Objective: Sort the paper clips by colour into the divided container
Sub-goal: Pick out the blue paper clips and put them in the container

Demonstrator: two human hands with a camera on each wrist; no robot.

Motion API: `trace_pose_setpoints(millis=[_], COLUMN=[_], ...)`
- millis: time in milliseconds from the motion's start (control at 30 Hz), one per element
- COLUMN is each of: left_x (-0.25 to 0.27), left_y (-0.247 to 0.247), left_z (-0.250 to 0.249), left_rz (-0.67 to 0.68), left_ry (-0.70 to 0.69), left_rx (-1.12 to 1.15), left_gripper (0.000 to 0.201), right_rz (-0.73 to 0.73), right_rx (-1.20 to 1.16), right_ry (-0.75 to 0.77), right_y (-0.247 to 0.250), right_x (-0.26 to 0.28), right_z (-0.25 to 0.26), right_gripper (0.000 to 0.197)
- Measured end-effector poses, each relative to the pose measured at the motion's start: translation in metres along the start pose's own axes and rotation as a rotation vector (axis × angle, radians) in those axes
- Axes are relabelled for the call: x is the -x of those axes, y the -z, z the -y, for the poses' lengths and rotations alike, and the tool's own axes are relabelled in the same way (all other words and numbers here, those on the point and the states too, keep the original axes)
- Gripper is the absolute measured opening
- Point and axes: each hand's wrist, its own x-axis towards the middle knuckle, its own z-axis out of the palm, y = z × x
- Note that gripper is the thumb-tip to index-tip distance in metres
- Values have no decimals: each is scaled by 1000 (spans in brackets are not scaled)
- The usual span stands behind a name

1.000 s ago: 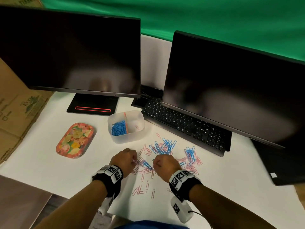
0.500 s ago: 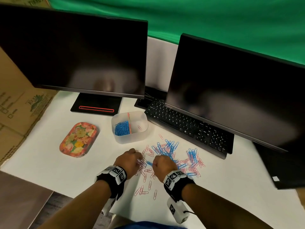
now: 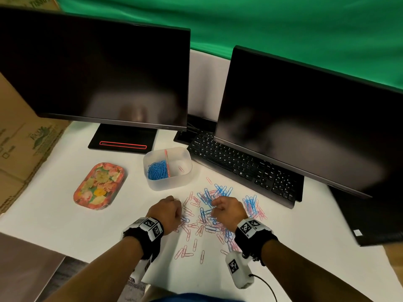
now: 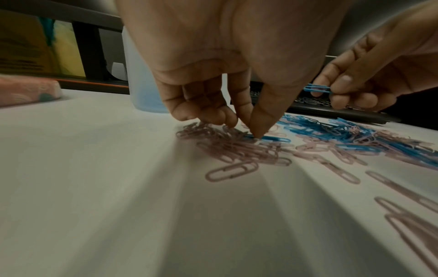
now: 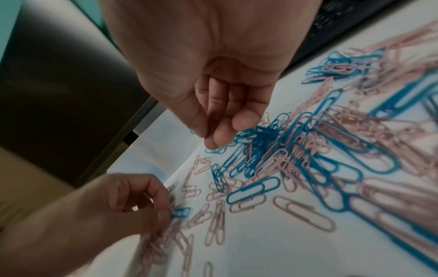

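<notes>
Scattered blue and pink paper clips point(image 3: 209, 216) lie mixed on the white table point(image 3: 54, 214), spread between our two hands and the keyboard point(image 3: 242, 168). Just behind the scatter stands the divided container point(image 3: 168, 184), a translucent tub with a thin partition: its left compartment holds a heap of blue clips point(image 3: 157, 170), its right compartment a single pink clip point(image 3: 181, 169).

Our left hand point(image 3: 166, 213) is lowered onto the left edge of the scatter. In the left wrist view its thumb and forefinger point(image 4: 259, 120) are brought together to a point at the end of a blue clip point(image 4: 272, 139) lying among pink ones; the remaining fingers are curled. Whether the clip has left the table we cannot tell.

Our right hand point(image 3: 229, 211) is poised above the middle of the scatter, fingers curled. The left wrist view shows it pinching a blue paper clip point(image 4: 317, 88) between thumb and fingers, clear of the table.

To the left of the container lies a floral tray point(image 3: 99, 186). Two dark monitors point(image 3: 93, 68) stand behind, the right one overhanging the keyboard. A cardboard box point(image 3: 19, 144) borders the table on the left, and a green backdrop point(image 3: 283, 25) hangs behind.
</notes>
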Motion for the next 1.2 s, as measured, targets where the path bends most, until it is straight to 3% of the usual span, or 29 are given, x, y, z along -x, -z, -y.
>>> trace_pose_setpoints(millis=[200, 300, 467, 600, 700, 767, 867, 967, 1067, 1133, 1200], left_x=[-1, -3, -8, -6, -3, -3, -4, -2, 0, 0, -2], left_y=[3, 3, 6, 7, 4, 4, 4, 5, 5, 6, 5], left_z=[-2, -4, -2, -4, -6, -7, -10, -14, -12, -12, -11], left_rz=[4, -32, -67, -61, 32, 41, 36, 31, -13, -62, -113], left_ry=[-3, 11, 65, -25, -143, -137, -108, -94, -87, -27, 79], left_rx=[44, 57, 57, 16, -81, -98, -104, -111, 3, 202, 439], left_gripper=[9, 5, 8, 19, 18, 16, 14, 13, 9, 5, 14], right_rz=[80, 101, 88, 40, 29, 3, 9, 34, 33, 49, 35], right_rx=[-505, -534, -439, -410, -75, 176, 351, 557, 598, 521, 406], right_ry=[-101, -89, -65, -241, -174, -71, -35, -69, -101, -96, -68], right_y=[5, 6, 1, -4, -10, -16, -28, -40, -46, -43, -38], right_x=[1, 2, 2, 0, -2, -3, -6, -12, -16, -17, -15], right_z=[3, 4, 7, 8, 9, 13, 19, 21, 20, 18, 16], right_gripper=[14, 18, 16, 11, 8, 14, 8, 27, 28, 23, 17])
